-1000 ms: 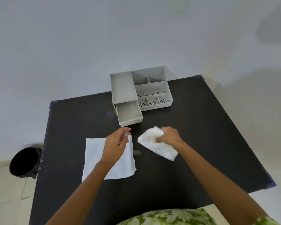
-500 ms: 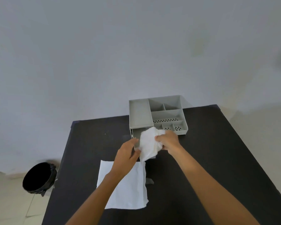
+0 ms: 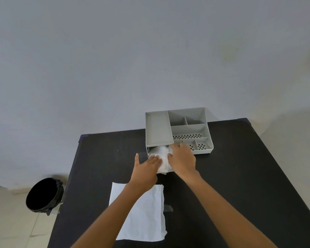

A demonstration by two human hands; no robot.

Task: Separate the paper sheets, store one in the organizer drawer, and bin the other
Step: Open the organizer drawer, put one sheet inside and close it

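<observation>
A crumpled white paper sheet (image 3: 160,155) lies in the pulled-out drawer of the grey organizer (image 3: 157,131), with one end hanging over the drawer's front. My right hand (image 3: 182,159) is curled over the sheet's right side and presses it down. My left hand (image 3: 147,169) rests flat against its left side, thumb spread out. A second white sheet (image 3: 143,217) lies flat on the black table (image 3: 231,176), under my left forearm. The drawer itself is mostly hidden by paper and hands.
A black bin (image 3: 43,196) stands on the floor left of the table. The organizer's open compartments (image 3: 188,129) sit behind my right hand, near the wall. A small grey tape patch (image 3: 168,208) lies right of the flat sheet.
Both hands carried the crumpled sheet forward from the table's middle into the organizer's drawer. My view also shifted, so the organizer now sits lower and further right.
</observation>
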